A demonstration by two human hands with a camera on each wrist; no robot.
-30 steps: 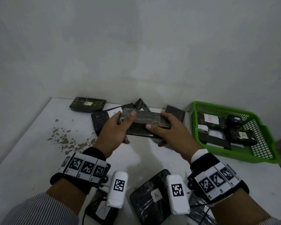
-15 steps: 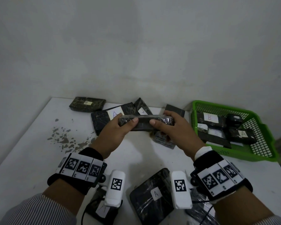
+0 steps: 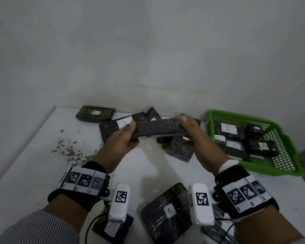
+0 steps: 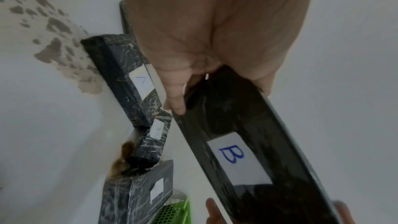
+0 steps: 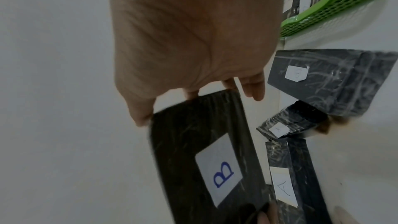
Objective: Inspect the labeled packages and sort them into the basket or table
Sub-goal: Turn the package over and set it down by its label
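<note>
A flat black package (image 3: 158, 128) is held in the air between both hands, above the pile at the back of the white table (image 3: 33, 166). My left hand (image 3: 125, 138) grips its left end and my right hand (image 3: 188, 127) grips its right end. Its underside carries a white label with a blue B (image 4: 233, 155) (image 5: 221, 173), shown in both wrist views. The green basket (image 3: 287, 138) stands at the right and holds several black packages labelled A and B.
Black packages lie at the back: one marked B (image 3: 95, 113) at far left, one marked A (image 3: 120, 127) behind my left hand, a box (image 3: 180, 150) below my right hand. Another A package (image 3: 165, 212) lies near the front edge. Grey stains (image 3: 69, 152) mark the left.
Both hands have lifted the package and tilted its far edge up, so its labelled face now points down toward the wrist cameras. The hands have spread slightly apart.
</note>
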